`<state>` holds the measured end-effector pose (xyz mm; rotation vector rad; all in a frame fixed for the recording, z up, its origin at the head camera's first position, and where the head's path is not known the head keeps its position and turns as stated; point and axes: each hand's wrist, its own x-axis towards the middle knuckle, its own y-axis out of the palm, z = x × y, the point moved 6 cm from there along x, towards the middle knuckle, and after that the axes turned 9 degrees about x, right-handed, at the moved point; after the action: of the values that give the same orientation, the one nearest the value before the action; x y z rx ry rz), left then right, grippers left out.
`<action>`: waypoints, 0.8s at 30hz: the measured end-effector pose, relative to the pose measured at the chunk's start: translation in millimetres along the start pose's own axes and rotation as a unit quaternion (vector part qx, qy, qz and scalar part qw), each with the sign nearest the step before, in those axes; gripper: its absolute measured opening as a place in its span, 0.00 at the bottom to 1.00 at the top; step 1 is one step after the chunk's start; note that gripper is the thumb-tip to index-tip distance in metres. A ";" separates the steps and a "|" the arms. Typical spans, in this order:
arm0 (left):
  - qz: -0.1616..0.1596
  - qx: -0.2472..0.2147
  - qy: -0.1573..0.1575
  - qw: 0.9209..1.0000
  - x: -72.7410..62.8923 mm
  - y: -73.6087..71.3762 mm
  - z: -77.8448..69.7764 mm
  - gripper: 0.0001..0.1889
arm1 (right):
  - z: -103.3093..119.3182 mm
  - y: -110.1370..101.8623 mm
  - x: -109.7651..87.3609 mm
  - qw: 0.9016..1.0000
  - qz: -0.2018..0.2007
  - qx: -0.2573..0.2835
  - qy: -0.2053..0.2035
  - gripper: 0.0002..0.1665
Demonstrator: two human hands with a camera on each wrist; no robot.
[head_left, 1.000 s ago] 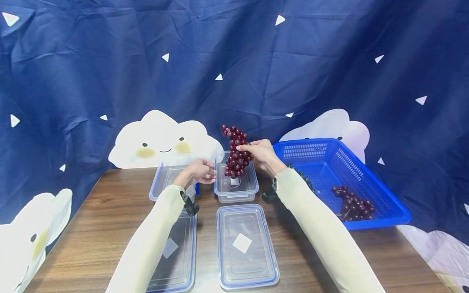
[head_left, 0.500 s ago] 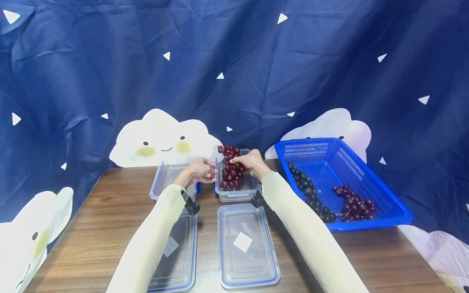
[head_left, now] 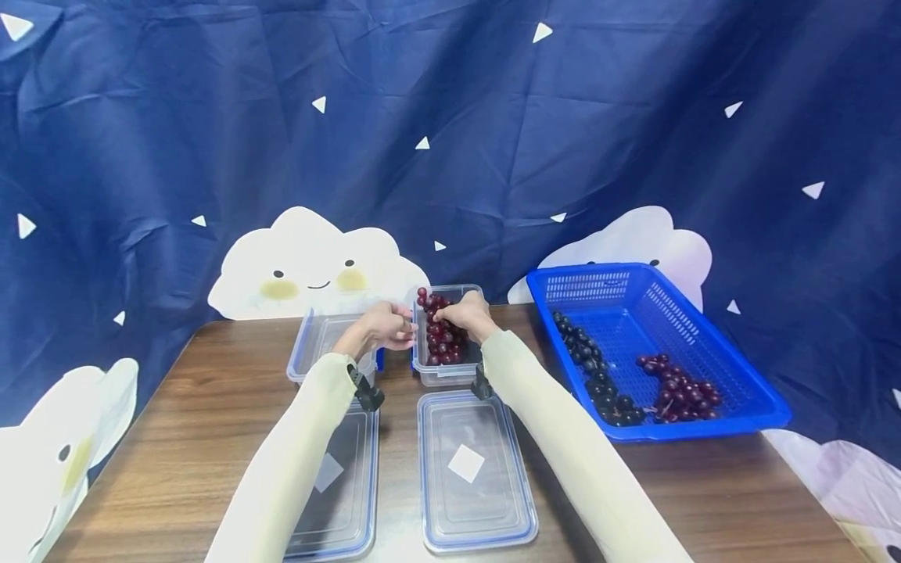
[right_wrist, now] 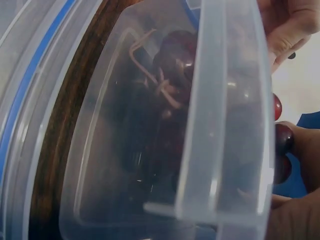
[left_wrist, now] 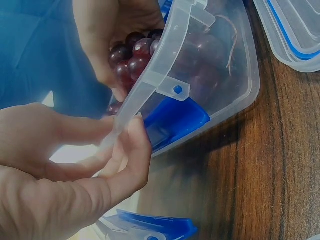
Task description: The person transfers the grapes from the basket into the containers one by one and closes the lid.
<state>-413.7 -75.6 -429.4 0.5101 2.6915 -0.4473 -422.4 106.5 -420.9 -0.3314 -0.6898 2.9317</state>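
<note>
A bunch of dark red grapes (head_left: pixel 442 348) lies within a clear plastic food container (head_left: pixel 450 379), its upper end near the left rim. My right hand (head_left: pixel 466 314) reaches in over the right side and holds the bunch, thumb on top. In the left wrist view, my left hand (left_wrist: pixel 85 165) pinches the container's rim between thumb and fingers, beside a blue latch (left_wrist: pixel 175 120) that hangs down. Through the wall in the right wrist view, a pale stem (right_wrist: pixel 150 75) and blurred grapes (right_wrist: pixel 175 55) show. My right fingertips are partly hidden by the grapes.
A second clear container (head_left: pixel 327 340) stands to the left. Two lids, a left lid (head_left: pixel 341 500) and a right lid (head_left: pixel 479 500), lie in front on the wooden table (head_left: pixel 190 438). The blue basket (head_left: pixel 704 336) at right holds black grapes (head_left: pixel 598 379) and red grapes (head_left: pixel 683 391).
My right hand has lowered the red grapes from above the container into it, moving down and slightly left. My left hand has stayed at the rim.
</note>
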 end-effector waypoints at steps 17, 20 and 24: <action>-0.003 0.008 0.000 1.000 0.9 -0.5 1.8 0.26 | -5.7 11.6 3.7 0.991 0.093 0.057 0.072 0.40; -0.003 0.011 0.000 1.000 1.5 -0.2 1.7 0.26 | -9.7 12.2 6.7 0.989 0.093 0.076 0.084 0.44; -0.001 0.009 -0.002 1.000 2.1 0.5 1.3 0.26 | -11.5 11.7 6.9 0.985 0.106 0.098 0.095 0.46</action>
<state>-415.0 -75.0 -431.5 0.5103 2.6877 -0.4726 -427.1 102.1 -437.5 -0.6902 -0.3561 3.0747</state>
